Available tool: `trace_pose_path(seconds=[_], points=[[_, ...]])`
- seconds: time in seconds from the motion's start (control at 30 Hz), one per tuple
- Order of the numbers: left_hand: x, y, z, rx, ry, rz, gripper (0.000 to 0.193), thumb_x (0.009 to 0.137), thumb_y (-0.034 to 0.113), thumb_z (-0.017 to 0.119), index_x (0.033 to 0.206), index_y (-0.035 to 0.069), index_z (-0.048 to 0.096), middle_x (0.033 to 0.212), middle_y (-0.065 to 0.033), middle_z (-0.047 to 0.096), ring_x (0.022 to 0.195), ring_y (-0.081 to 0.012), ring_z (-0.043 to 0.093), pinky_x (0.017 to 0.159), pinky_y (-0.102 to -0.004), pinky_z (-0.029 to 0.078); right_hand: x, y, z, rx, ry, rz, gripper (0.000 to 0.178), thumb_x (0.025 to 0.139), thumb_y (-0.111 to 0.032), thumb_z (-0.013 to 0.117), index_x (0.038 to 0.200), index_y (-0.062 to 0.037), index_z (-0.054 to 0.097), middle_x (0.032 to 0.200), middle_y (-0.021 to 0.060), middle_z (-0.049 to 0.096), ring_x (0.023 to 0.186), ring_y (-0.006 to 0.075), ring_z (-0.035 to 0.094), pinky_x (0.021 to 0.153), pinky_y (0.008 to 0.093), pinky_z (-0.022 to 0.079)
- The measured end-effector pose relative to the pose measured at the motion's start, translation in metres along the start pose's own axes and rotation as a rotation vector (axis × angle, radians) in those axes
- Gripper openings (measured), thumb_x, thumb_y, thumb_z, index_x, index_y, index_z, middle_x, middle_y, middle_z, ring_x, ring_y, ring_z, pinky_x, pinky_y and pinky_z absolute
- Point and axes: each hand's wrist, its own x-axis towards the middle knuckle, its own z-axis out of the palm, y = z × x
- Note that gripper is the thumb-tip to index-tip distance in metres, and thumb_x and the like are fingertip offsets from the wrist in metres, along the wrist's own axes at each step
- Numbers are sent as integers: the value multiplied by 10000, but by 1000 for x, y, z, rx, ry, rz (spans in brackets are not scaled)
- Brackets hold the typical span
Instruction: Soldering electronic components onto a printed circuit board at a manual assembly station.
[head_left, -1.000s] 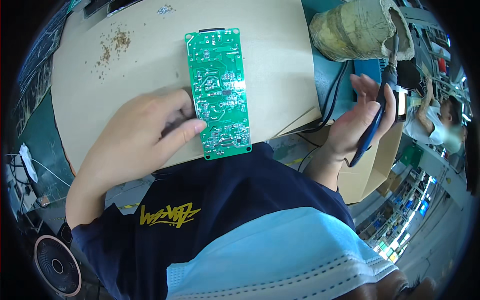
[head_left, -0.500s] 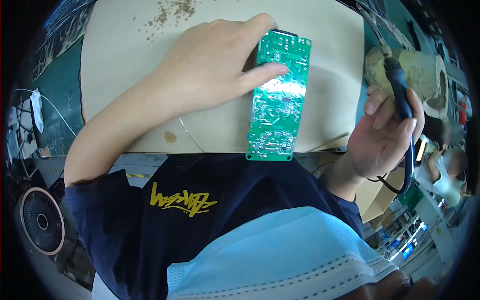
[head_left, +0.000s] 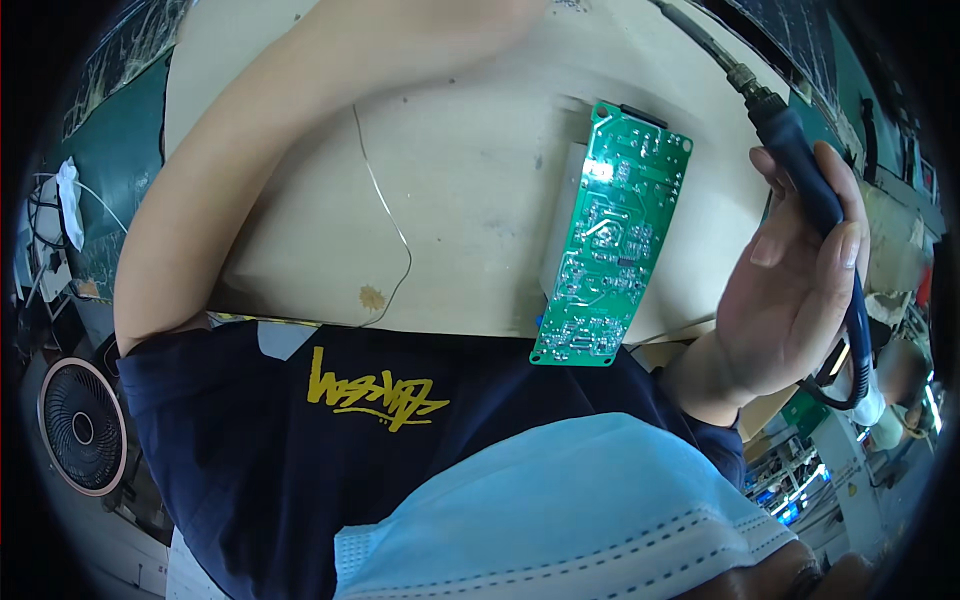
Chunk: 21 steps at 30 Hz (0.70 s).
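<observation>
My right hand (head_left: 800, 260) is wrapped round the dark handle of a soldering iron (head_left: 795, 150), whose metal tip points up and to the left. A green circuit board (head_left: 612, 255) lies on the pale work surface in front of me, solder side up, with its near end jutting past the edge by my shirt. Nothing grips the board. My left hand (head_left: 470, 25) is stretched away at the top edge, smeared by motion, its fingers hidden. A thin silvery wire (head_left: 388, 215), which looks like solder, curves across the surface between my left forearm and the board.
The pale work surface (head_left: 470, 270) has a brown stain near its front edge. The iron's cable (head_left: 858, 350) loops down beside my right wrist. A round fan (head_left: 83, 428) stands at the lower left. Beyond the right side, a person is partly in view.
My left hand has let go of the board and moved up to the top edge. The board now sits further right and lower in view. The right hand still holds the soldering iron.
</observation>
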Motion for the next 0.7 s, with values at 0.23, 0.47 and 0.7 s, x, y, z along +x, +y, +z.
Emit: trace_pose_path(seconds=[0.23, 0.47, 0.7], points=[[1, 24, -2, 20, 10, -314, 29, 873, 10, 579, 879, -13, 563, 666, -68, 526, 573, -129, 482, 552, -278, 396, -8, 30, 15, 13, 178, -127, 515, 1004, -283, 376, 1227, 158, 523, 646, 133, 534, 782, 302, 614, 944, 489, 436], [-8, -17, 0, 220, 73, 100, 115, 843, 7, 641, 861, 10, 528, 624, -88, 493, 525, -157, 480, 495, -292, 355, -10, 33, 19, -29, 247, -70, 520, 1001, -295, 366, 1236, 140, 527, 564, 73, 454, 794, 314, 617, 936, 497, 440], [13, 31, -3, 238, -40, -341, 137, 826, 9, 663, 862, 18, 532, 566, -69, 447, 461, -162, 433, 479, -290, 317, -13, 32, 22, -88, 211, -108, 499, 983, -298, 399, 1199, 124, 553, 585, 92, 486, 693, 255, 593, 877, 461, 474]])
